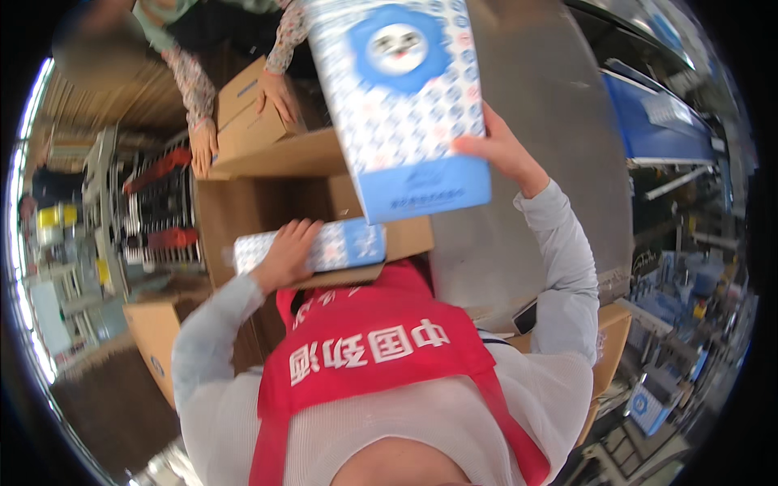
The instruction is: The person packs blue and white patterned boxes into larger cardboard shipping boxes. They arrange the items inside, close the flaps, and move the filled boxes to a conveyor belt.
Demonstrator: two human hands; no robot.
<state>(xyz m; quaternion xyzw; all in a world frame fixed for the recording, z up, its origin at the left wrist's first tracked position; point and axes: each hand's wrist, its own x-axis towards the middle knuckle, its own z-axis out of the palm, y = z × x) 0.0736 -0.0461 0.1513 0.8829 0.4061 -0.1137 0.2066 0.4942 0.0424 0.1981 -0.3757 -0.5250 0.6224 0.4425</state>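
Blue on white, red on you

Your large package (413, 121) is white, printed with small blue and pinkish motifs, a blue badge and a solid blue band. Nearer, at left, your smaller box (336, 245) pairs patterned white with a blue end. Your apron (397, 324) is red with white lettering; the carton (300, 155) is brown, the table (559, 138) at right grey, the far-left sleeve (191, 85) pale and flowered.

larger blue-and-white box (405, 121) cut off by the top edge, right hand (506, 154) partly hidden behind it, co-worker's head (101, 49) blurred
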